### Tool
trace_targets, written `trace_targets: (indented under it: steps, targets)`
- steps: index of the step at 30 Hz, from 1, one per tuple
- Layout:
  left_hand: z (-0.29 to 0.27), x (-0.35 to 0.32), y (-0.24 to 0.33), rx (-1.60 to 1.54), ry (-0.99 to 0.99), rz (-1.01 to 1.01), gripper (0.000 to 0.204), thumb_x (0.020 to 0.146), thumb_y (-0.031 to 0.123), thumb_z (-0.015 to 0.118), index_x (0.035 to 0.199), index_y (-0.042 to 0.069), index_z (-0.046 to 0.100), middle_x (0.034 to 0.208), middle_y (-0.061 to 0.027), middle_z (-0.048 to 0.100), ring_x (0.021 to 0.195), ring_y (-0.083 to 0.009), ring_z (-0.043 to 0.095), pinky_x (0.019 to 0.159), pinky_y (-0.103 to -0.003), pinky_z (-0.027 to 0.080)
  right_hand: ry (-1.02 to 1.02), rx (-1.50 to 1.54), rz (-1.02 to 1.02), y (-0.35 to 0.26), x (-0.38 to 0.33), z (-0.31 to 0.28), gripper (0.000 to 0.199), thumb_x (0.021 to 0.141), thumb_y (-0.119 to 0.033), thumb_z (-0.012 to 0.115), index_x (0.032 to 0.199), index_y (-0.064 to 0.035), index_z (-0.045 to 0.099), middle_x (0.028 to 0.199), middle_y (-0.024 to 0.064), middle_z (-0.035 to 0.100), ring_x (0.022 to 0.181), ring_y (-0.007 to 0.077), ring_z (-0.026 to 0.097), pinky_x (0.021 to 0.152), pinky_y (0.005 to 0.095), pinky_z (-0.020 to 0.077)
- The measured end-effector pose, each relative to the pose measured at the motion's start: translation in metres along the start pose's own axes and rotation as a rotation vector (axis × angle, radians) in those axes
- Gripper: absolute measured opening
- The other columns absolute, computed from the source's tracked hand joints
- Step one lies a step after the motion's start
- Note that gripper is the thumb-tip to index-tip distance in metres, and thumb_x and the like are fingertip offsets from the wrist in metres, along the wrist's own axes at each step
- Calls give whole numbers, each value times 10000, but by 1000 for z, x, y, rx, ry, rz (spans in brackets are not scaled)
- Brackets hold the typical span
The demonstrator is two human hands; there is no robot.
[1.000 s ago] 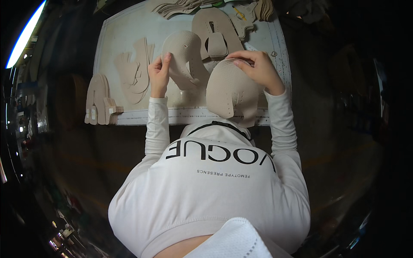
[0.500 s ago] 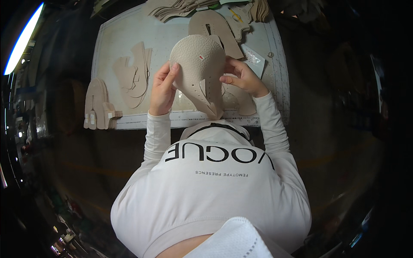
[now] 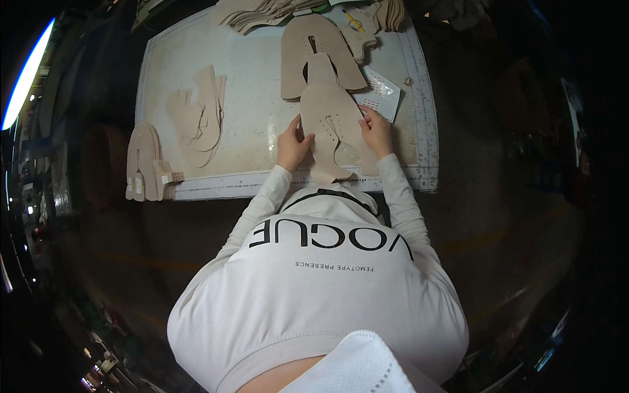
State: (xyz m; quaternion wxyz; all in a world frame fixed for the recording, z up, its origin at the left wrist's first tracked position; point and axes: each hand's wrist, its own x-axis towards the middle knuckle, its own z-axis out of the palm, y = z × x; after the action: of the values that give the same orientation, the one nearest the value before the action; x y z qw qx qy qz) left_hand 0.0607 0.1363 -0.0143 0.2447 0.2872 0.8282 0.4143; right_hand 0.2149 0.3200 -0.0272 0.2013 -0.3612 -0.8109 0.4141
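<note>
A beige leather shoe upper piece (image 3: 325, 108) lies at the near middle of the table, its smooth side up. It has a rounded far end, a slit with small holes beside it and two legs toward me. My left hand (image 3: 294, 143) pinches its left edge between thumb and fingers. At its right edge, my right hand (image 3: 376, 133) grips with bent fingers, some tucked out of sight. A narrow beige tongue-shaped piece (image 3: 321, 69) touches its far end, lying over a stack of similar upper pieces (image 3: 313, 39).
A white sticker sheet (image 3: 382, 95) with red marks lies to the right. More cut pieces (image 3: 196, 118) rest at left, with a stack (image 3: 144, 160) in the near left corner. Several piles (image 3: 262, 14) line the far edge, by a yellow tool (image 3: 354, 19).
The upper piece has come down from a raised hold to the table, turning from its grained side to its smooth side. Both hands have lowered, the left moving rightward.
</note>
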Motion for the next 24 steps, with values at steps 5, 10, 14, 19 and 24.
trace_targets:
  steps: [5,10,14,19,24]
  targets:
    - [2,-3,4,192,86,107,603,679,161,737,1233,50,525,849,-116,579,668,-218,605,670,-342,505,160,-295,-181,-9,-12,4,375,711,-28,675,1077,-19,593,843,142,580,791,318,593,690,380,493]
    - [0,-1,10,51,123,113,441,748,147,701,1137,27,529,882,-109,610,692,-192,625,643,-323,506,172,-168,-159,-21,-6,-3,243,708,-54,707,913,-18,581,791,100,585,742,262,611,656,340,502]
    - [-10,-2,29,-217,-186,-17,366,817,126,651,1149,55,515,904,-109,648,759,-158,646,629,-277,511,108,167,-12,-25,-20,-23,210,736,-67,716,866,-28,556,718,59,605,613,162,599,578,282,488]
    - [-2,17,56,-325,-196,284,356,861,109,618,1206,85,531,913,-46,643,783,-110,621,663,-257,518,322,294,50,11,-49,-53,195,759,-46,702,905,-19,576,727,47,628,613,118,596,576,260,486]
    - [-8,120,67,268,279,581,345,765,182,666,1089,72,625,1053,-121,609,921,-309,583,836,-387,475,254,106,159,41,-56,-65,227,779,-43,672,998,-32,613,766,67,634,674,159,617,615,275,499]
